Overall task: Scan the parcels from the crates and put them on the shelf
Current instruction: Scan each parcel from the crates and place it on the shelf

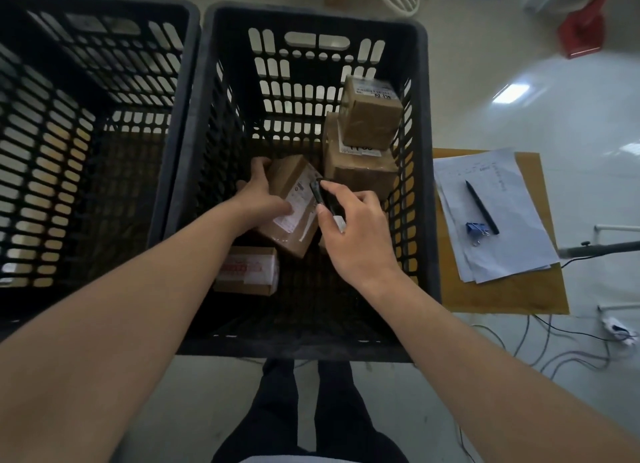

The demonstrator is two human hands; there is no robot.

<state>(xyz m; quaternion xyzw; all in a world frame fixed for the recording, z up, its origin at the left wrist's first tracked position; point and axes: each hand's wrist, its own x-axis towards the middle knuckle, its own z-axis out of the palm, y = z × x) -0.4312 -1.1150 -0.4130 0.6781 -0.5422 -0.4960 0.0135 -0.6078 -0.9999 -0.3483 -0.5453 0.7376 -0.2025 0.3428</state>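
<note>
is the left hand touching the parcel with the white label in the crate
Touching. The head view shows the left hand gripping the tilted parcel: fingers curl over its far edge, thumb lies on its white label.

Inside the right black crate, the left hand gripped a tilted cardboard parcel by its labelled face, while the right hand held a black handheld scanner against the label. Two stacked parcels stood behind, another lay below.
</note>
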